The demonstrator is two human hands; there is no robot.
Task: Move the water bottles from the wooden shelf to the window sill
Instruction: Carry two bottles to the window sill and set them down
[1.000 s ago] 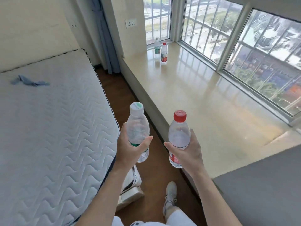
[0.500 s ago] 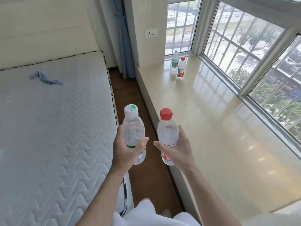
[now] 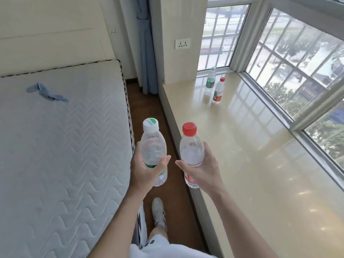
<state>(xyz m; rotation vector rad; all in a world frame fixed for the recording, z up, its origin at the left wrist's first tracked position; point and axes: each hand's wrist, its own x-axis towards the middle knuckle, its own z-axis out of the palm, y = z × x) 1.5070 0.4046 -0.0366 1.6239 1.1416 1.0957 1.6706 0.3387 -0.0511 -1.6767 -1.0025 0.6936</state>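
Note:
My left hand (image 3: 147, 170) grips a clear water bottle with a white-and-green cap (image 3: 153, 144), held upright over the brown floor. My right hand (image 3: 202, 170) grips a clear bottle with a red cap (image 3: 191, 146), upright at the near edge of the window sill (image 3: 251, 155). The sill is a wide, glossy beige ledge on the right. Far along it, near the corner window, stand two more bottles: a green-label one (image 3: 210, 80) and a red-cap one (image 3: 219, 89), side by side. The wooden shelf is out of view.
A white quilted mattress (image 3: 61, 146) fills the left, with a blue cloth (image 3: 45, 92) lying on it. A narrow strip of wooden floor (image 3: 149, 108) runs between mattress and sill. A blue curtain (image 3: 147, 53) hangs ahead. Barred windows (image 3: 297, 62) line the right.
I have walked forward along the strip of floor; the two bottles on the sill look closer and larger. Both hands still hold their bottles upright, now slightly nearer together.

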